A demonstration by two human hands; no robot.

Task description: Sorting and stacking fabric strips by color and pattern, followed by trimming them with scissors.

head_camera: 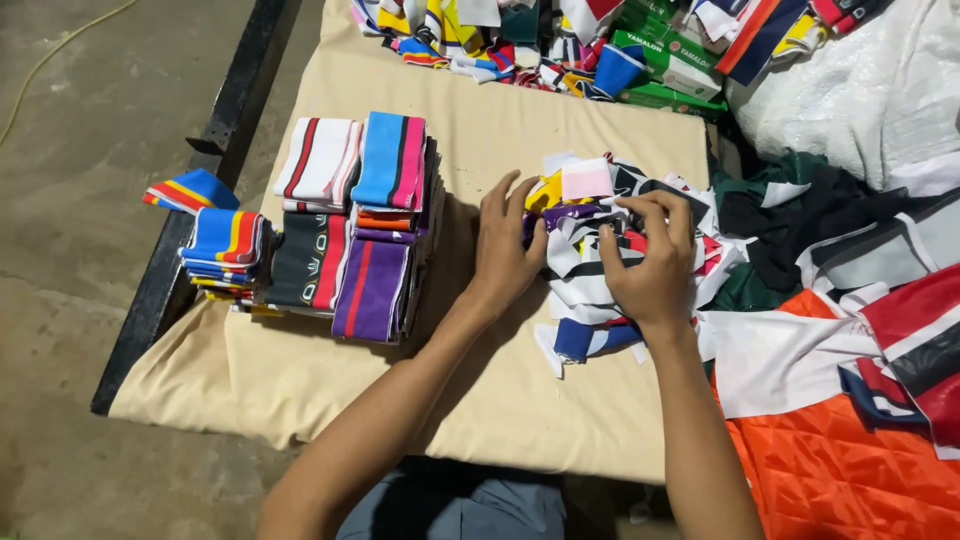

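Note:
My left hand (pixel 505 245) rests on the left edge of a loose heap of striped fabric bands (pixel 590 270), fingers spread and pressing into a purple and yellow piece. My right hand (pixel 650 260) curls over the top of the same heap, fingers pinching a black and white striped band. The heap lies on a beige cloth-covered table (pixel 480 380). Left of my hands stand neat stacks of folded bands: a blue and pink one (pixel 390 160), a white and red one (pixel 320 160), a purple one (pixel 370 290) and a black and red one (pixel 308 262).
A smaller blue, yellow and red stack (pixel 225 250) sits at the table's left edge on a black frame (pixel 180 250). More bands and green boxes (pixel 665 60) crowd the far edge. Orange quilted fabric (pixel 850 460) and mixed garments lie at right. Concrete floor at left.

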